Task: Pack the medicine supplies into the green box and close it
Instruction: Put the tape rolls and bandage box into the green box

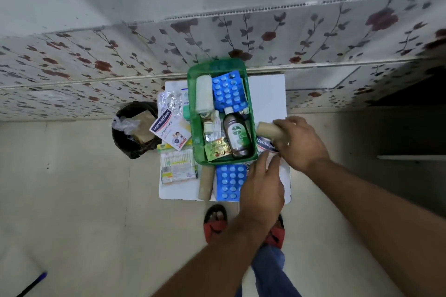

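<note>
**Packing the green box**

Holding a tan roll (266,129) just beside the right wall of the green box (195,113), the right hand (298,143) has its fingers closed around the roll's far end. The left hand (263,185) hovers over the white counter (266,89) near the box's front right corner, fingers loosely spread and gripping nothing that can be seen.

The box stands open on the counter. Inside lie a brown Dettol bottle (236,135), a blue blister pack (228,90), a white bottle (204,96) and a gold blister strip (219,149). Outside it, a second blue blister pack (229,182) and another tan roll (206,182) lie in front, a Hansaplast packet (166,131) and cotton swabs (177,164) to its left.
</note>
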